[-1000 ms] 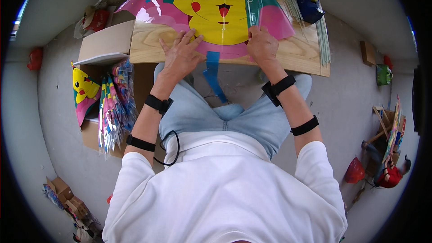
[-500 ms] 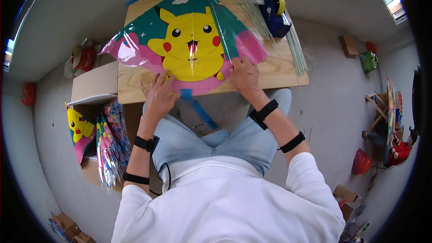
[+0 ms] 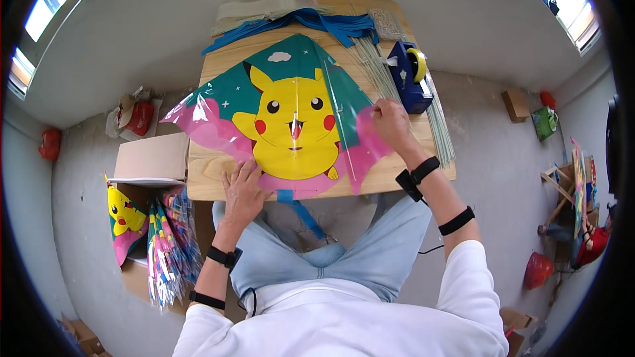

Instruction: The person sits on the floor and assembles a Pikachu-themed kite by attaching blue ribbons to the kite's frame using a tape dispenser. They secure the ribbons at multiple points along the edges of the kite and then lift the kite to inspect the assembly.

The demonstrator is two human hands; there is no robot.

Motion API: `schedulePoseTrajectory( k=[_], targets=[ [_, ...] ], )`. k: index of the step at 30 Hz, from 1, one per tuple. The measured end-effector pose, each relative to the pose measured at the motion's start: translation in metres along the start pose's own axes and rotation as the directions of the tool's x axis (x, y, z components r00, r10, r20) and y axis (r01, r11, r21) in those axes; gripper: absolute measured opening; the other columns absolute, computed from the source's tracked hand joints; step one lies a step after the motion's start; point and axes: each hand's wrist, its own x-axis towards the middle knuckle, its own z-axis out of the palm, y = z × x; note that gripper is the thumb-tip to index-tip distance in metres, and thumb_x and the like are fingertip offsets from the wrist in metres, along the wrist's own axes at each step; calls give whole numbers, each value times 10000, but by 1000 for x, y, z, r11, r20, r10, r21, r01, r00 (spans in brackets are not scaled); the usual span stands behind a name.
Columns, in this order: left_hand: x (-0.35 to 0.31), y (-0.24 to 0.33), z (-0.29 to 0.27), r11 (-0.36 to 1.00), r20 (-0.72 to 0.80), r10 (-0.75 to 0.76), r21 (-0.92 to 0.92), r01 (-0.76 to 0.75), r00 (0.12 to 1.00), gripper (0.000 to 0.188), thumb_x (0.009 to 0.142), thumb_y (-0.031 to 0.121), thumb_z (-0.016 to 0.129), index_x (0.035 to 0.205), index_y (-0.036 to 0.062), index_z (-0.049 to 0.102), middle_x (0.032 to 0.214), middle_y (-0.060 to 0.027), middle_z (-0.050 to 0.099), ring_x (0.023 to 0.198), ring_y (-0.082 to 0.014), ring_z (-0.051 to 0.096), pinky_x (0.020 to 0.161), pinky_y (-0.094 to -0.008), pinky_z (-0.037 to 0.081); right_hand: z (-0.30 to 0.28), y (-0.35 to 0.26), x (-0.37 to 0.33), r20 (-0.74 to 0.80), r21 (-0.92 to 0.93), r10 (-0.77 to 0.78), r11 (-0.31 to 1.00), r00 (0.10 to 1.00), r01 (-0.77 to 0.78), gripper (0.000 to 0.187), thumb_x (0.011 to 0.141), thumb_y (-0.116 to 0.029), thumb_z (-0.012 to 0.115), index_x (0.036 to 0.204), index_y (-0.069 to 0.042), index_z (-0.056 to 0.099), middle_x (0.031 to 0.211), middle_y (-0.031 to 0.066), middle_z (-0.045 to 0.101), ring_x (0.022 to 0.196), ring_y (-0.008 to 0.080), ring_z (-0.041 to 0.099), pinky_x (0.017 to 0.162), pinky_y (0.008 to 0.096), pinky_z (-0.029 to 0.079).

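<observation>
A plastic kite [image 3: 291, 158] with a yellow cartoon character on green and pink lies flat on the wooden table. A blue ribbon tail [image 3: 306, 217] hangs from its lower edge over the table's front. My left hand [image 3: 243, 192] rests at the kite's lower left edge, fingers spread and lying flat. Over the kite's right edge, my right hand [image 3: 393, 124] has its fingers curled closed; what they hold, if anything, is hidden. Just beyond that hand stands a dark blue tape dispenser [image 3: 410, 92] with a yellow roll [image 3: 417, 65].
Thin pale rods [image 3: 377, 66] and blue strips [image 3: 317, 20] lie at the table's far side, near a bag of small pieces [image 3: 387, 23]. Left of the table, a cardboard box [image 3: 151, 158] holds several folded kites [image 3: 173, 244]. Another person [image 3: 595, 244] works at far right.
My right hand has moved from the kite's lower edge up and right to its side edge, and its fingers have closed. The left hand stays by the lower edge. The view has shifted.
</observation>
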Motion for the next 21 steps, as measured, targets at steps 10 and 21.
schedulePoseTrajectory(
  k=[10, 21],
  targets=[
    [1, 4, -3, 999, -10, 9, -54, -9, 1000, 658, 820, 283, 805, 1400, 62, 587, 1545, -123, 481, 1468, -373, 367, 1208, -580, 205, 83, 20, 189, -5, -298, 42, 954, 999, -42, 232, 813, -34, 662, 1024, -65, 752, 1150, 168, 658, 1071, 392, 653, 886, 471, 536],
    [8, 6, -7, 998, 50, -44, -44, 47, 998, 671, 834, 307, 792, 1426, 75, 577, 1567, -119, 464, 1480, -374, 357, 1219, -578, 173, 128, 33, 239, -53, -505, -80, 862, 995, 42, 108, 832, -120, 683, 902, -72, 749, 1117, 129, 653, 987, 341, 688, 841, 472, 528]
  ],
)
